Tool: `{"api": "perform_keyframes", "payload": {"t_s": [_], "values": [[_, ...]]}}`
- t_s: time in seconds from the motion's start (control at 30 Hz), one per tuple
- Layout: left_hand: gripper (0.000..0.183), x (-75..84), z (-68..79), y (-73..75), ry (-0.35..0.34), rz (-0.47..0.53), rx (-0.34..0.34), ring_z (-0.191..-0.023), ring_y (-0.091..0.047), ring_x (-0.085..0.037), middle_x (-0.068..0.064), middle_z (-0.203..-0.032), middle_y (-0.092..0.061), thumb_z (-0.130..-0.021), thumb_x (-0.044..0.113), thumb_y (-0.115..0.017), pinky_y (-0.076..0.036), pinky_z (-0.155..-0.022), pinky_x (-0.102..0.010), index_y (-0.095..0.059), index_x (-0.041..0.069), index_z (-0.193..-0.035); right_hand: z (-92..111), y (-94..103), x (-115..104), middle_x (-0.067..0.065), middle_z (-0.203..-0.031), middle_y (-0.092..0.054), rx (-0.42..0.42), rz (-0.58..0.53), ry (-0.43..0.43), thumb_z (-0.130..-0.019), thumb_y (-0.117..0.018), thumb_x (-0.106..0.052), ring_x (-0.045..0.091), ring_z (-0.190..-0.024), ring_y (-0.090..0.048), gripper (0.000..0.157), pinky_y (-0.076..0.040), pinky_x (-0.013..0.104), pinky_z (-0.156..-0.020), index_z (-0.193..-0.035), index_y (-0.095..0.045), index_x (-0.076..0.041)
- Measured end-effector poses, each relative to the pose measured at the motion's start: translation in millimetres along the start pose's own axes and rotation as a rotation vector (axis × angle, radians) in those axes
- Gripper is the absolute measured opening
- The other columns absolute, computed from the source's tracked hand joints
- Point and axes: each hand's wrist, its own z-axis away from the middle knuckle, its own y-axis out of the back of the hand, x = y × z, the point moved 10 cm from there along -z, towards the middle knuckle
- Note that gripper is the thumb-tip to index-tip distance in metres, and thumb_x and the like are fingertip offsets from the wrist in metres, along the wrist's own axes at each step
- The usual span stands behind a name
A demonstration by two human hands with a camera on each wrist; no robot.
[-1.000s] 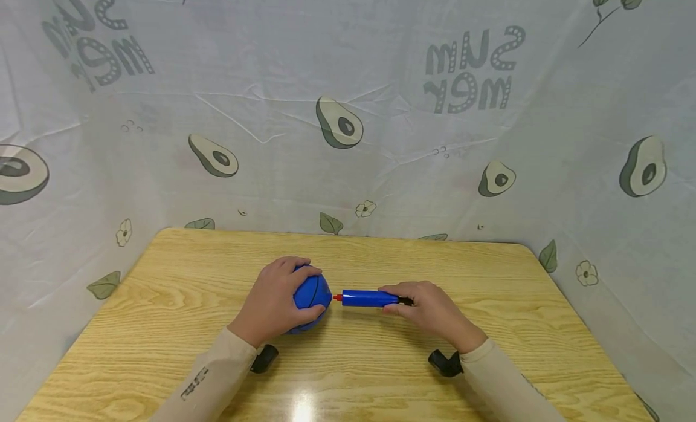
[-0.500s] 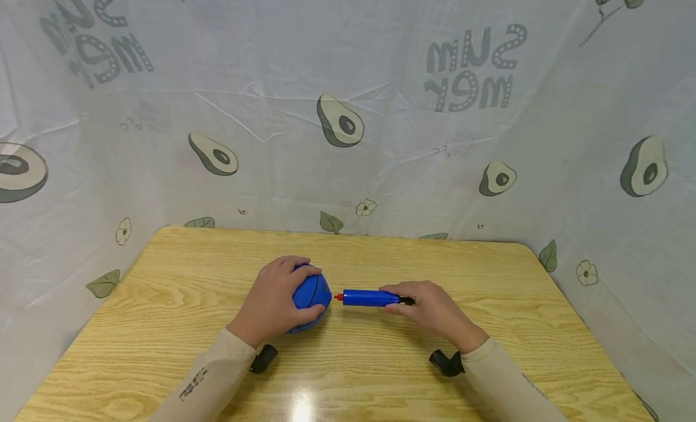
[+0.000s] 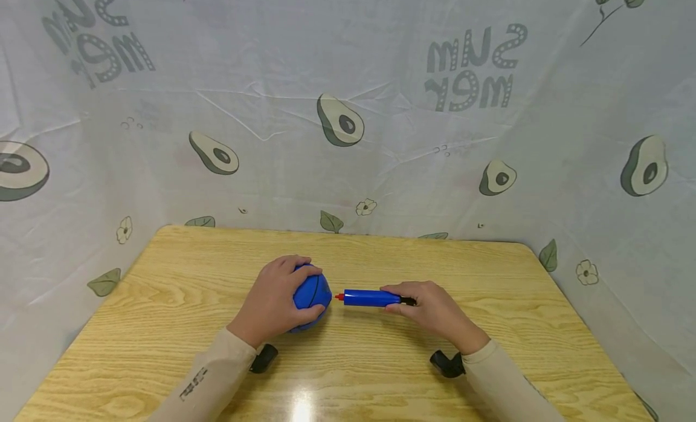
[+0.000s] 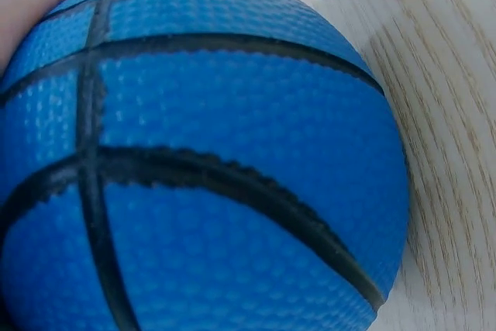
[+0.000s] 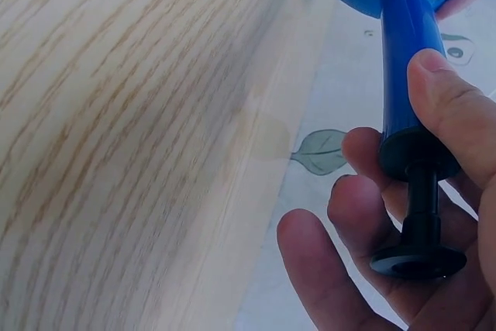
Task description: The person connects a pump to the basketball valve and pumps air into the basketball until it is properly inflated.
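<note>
In the head view my left hand (image 3: 272, 304) grips a small blue basketball (image 3: 313, 292) from its left side, fingers over the top and thumb along the near side. Black seams cross its pebbled surface (image 4: 240, 122) in the left wrist view. To the right, my right hand (image 3: 432, 307) holds a blue hand pump (image 3: 370, 298) level, its red tip (image 3: 339, 297) pointing at the ball, right by its side. The right wrist view shows thumb and index finger pinching the barrel (image 5: 407, 67), the other fingers spread around the black plunger handle (image 5: 418, 261).
Both hands work over a wooden table (image 3: 348, 373). A pale curtain (image 3: 261, 107) printed with avocados and leaves hangs behind and at both sides. Black wrist-worn pieces (image 3: 264, 358) show under the forearms.
My right hand and the pump have shifted very slightly to the right. The left hand and the basketball stay in place.
</note>
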Motion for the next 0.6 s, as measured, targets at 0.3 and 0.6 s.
{"api": "perform_keyframes", "payload": {"t_s": [0.3, 0.6], "values": [[0.062, -2.0, 1.2, -1.0, 0.010, 0.004, -0.007, -0.131, -0.053, -0.035, -0.006, -0.141, -0.059, -0.081, 0.056, -0.081, -0.047, -0.105, -0.061, -0.069, 0.025, -0.132, 1.5, 0.1, 0.3, 0.005, -0.119, -0.075, 0.000, -0.008, -0.008, -0.093, -0.079, -0.027, 0.003, -0.084, -0.065, 0.039, -0.046, 0.022, -0.066, -0.131, -0.073, -0.018], [0.062, -0.1, 0.6, -0.1, 0.001, 0.005, -0.001, -0.131, -0.053, -0.035, -0.007, -0.141, -0.059, -0.081, 0.055, -0.081, -0.046, -0.106, -0.061, -0.069, 0.024, -0.132, 2.8, 1.6, 0.8, 0.004, -0.119, -0.075, -0.003, -0.007, -0.003, -0.094, -0.077, -0.031, 0.001, -0.079, -0.060, 0.040, -0.044, 0.022, -0.064, -0.130, -0.073, -0.017]]}}
